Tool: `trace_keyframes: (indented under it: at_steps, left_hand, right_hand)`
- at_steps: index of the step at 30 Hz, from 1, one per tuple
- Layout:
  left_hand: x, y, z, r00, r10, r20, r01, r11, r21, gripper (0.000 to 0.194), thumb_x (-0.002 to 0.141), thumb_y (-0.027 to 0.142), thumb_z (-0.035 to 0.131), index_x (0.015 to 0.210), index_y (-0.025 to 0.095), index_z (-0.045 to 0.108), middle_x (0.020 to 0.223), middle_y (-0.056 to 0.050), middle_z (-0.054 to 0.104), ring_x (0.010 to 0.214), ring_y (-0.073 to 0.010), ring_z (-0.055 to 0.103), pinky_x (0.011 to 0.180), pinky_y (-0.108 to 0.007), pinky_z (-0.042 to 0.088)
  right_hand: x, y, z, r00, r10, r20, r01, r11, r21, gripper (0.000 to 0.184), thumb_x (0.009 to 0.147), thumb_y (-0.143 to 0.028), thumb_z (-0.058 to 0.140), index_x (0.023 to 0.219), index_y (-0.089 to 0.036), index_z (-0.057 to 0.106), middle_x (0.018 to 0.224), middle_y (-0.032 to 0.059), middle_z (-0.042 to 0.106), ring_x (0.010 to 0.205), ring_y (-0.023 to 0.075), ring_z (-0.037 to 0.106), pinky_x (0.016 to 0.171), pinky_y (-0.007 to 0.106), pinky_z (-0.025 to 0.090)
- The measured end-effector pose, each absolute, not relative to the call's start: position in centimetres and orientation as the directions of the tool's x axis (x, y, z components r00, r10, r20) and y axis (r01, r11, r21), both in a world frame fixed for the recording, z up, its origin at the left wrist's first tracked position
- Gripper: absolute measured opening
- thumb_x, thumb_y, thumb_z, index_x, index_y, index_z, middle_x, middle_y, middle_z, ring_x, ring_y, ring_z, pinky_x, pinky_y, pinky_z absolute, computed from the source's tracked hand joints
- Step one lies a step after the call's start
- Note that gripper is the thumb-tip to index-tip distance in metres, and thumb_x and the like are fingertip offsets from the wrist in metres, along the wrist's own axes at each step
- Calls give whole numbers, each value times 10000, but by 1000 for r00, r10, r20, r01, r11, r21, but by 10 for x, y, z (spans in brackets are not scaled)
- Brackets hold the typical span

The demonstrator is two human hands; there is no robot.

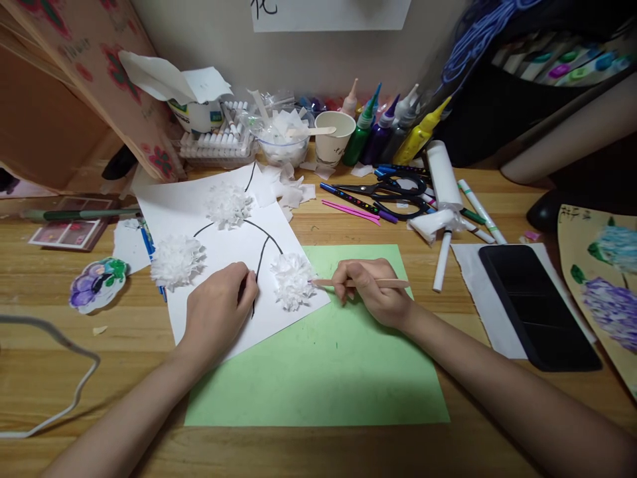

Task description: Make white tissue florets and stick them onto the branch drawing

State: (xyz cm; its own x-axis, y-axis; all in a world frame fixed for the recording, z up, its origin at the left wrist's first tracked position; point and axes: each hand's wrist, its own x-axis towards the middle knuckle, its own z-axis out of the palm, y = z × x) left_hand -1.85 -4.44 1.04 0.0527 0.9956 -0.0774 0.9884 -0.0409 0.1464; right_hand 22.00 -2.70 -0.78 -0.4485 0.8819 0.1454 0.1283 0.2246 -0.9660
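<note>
My right hand (371,290) pinches a wooden craft stick (393,283). The stick's tip, with a little purple on it, meets the right edge of a white ruffled paper flower (291,281). Curled into a fist, my left hand (221,302) rests on the white sheet (239,255); its fingertips are hidden. Two more white paper flowers sit on that sheet, the upper flower (229,206) and the left flower (178,261). Black drawn stem lines (261,255) run between them. Under the sheet's lower right part lies a green sheet (318,385).
A paint palette (98,284) with purple and green lies left. Behind stand a bowl of paper scraps (283,143), a paper cup (334,136) with a stick across it, and several paint bottles (365,133). Scissors (393,192), markers (442,259) and a phone (537,305) are right.
</note>
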Motion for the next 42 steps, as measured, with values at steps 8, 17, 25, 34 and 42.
trace_keyframes:
  at_steps: [8,17,25,34,42]
  left_hand:
    - [-18,-45,10,51,997,-64,990,-42,133,285,886,342,335,643,198,378,618,12,497,586,-133,433,533,-258,234]
    - [-18,-46,10,58,996,-62,991,-50,126,282,882,336,338,644,197,395,614,11,494,583,-132,425,534,-259,233]
    - [-18,-46,10,61,996,-57,992,-55,114,269,884,329,338,657,199,403,633,6,515,590,-137,452,535,-263,228]
    - [-23,-49,11,95,993,-68,969,-77,237,286,907,336,283,675,206,388,679,-7,530,648,-155,480,575,-271,274]
    - [-29,-52,9,49,998,-32,901,-30,432,312,909,332,256,644,204,359,644,-1,514,613,-150,458,565,-271,274]
  right_hand:
    - [223,-32,-8,-337,896,290,88,336,-938,532,943,-424,244,587,-194,565,510,6,527,449,106,448,463,257,366]
    - [219,-28,-9,-475,814,334,189,465,-865,447,955,-333,252,629,-204,530,550,1,503,515,114,456,564,258,381]
    - [219,-31,-5,-460,819,341,171,459,-872,487,941,-408,254,589,-204,522,525,9,499,495,122,451,526,267,370]
    - [227,-12,-9,47,989,138,-125,143,-982,395,913,-459,331,658,-213,506,511,-11,549,449,119,504,436,240,374]
    - [190,38,20,-294,881,370,505,472,-723,63,858,-252,496,862,-213,545,967,71,660,953,212,602,791,329,447]
